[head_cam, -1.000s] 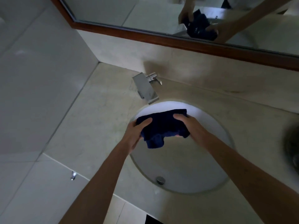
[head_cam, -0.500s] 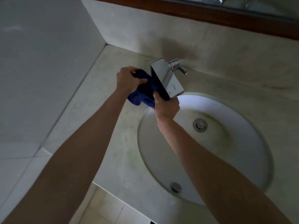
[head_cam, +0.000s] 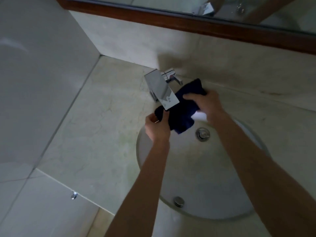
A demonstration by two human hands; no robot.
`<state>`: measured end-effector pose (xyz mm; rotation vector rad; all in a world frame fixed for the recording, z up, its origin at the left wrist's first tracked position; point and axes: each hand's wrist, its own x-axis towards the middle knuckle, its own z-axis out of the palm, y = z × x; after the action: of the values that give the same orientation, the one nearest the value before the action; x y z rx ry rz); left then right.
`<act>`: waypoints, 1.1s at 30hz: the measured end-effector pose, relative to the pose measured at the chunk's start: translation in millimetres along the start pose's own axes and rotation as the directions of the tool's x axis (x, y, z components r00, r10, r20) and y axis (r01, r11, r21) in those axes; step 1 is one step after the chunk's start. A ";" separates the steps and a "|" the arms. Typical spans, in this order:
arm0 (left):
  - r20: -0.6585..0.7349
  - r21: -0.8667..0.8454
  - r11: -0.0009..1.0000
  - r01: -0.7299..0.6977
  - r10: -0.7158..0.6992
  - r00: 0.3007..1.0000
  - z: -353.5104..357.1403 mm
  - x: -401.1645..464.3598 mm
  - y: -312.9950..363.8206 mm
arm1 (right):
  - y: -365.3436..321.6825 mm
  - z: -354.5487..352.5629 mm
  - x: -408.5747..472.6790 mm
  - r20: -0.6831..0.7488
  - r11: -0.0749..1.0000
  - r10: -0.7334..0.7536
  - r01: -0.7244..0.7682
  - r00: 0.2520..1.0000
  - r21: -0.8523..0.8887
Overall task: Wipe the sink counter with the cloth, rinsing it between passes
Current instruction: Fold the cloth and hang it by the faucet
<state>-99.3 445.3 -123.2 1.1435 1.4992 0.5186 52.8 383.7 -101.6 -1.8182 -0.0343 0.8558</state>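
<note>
A dark blue cloth [head_cam: 183,113] hangs stretched between both hands under the chrome faucet [head_cam: 160,89], over the back rim of the round white sink [head_cam: 196,177]. My left hand [head_cam: 156,127] grips the cloth's left end below the spout tip. My right hand [head_cam: 205,104] grips its right end, just right of the spout. The spout hides part of the cloth. No water stream is visible. The beige stone counter [head_cam: 106,127] surrounds the basin.
A drain plug [head_cam: 202,134] sits in the basin and an overflow cap [head_cam: 179,201] on its near wall. A tiled wall [head_cam: 37,82] closes the left side. A wood-framed mirror [head_cam: 188,23] runs above the backsplash. A small metal knob [head_cam: 74,195] sits below the counter edge.
The cloth and both hands moved from the counter left of the faucet to under and right of the spout. A second ago they held the cloth over the basin.
</note>
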 end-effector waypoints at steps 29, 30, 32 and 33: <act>0.539 0.165 0.973 -0.163 0.049 0.841 -19.3 -50.9 15.2 | 68.1 -90.5 -101.5 -0.152 0.997 0.020 -0.009 0.988 0.071; 0.613 0.106 0.988 -0.109 0.022 0.790 -16.2 -60.4 18.2 | 70.2 -105.6 -115.3 -0.168 0.995 0.010 0.007 0.986 0.101; 0.718 0.064 0.995 -0.071 0.004 0.696 1.2 -81.1 23.2 | 74.7 -139.7 -140.1 -0.240 0.990 0.016 0.019 0.971 0.141; 0.759 0.072 0.994 -0.086 0.001 0.651 14.3 -94.0 25.1 | 76.5 -158.5 -153.4 -0.290 0.987 0.031 0.017 0.956 0.161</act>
<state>-85.7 371.3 -59.8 1.2605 0.7519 -0.0470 0.7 160.5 -56.7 -1.7738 0.2255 0.5693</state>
